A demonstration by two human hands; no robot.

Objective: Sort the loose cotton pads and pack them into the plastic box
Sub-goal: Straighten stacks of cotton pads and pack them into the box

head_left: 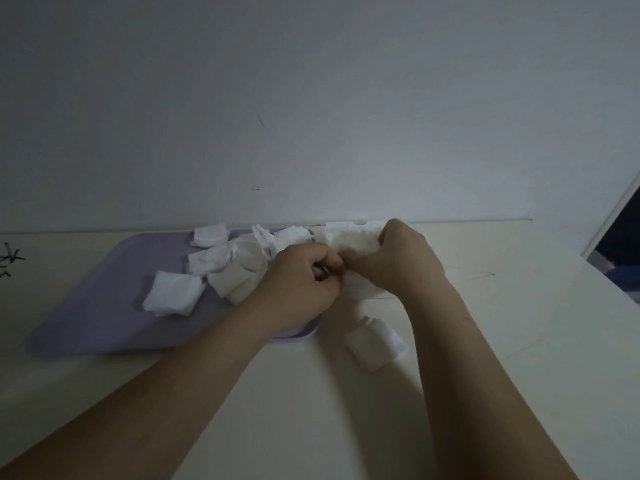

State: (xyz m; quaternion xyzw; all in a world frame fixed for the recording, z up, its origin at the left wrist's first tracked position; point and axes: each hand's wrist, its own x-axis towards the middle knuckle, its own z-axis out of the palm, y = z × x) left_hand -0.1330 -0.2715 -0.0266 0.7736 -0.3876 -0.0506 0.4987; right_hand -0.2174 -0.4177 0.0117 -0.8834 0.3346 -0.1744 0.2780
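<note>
Several loose white cotton pads (221, 261) lie scattered on a purple tray (104, 327) at the left. The clear plastic box (360, 289) stands right of the tray, mostly hidden behind my hands, with white pads (349, 239) showing in it. My left hand (301, 285) has its fingers curled at the box's near left side, pinching something small that I cannot make out. My right hand (405, 258) grips the pads at the top of the box. One small stack of pads (377, 342) lies on the table in front of the box.
The cream table (519, 341) runs up to a grey wall. A dark object with a light frame (620, 251) stands at the far right edge. Black marks (10, 261) show at the far left of the table.
</note>
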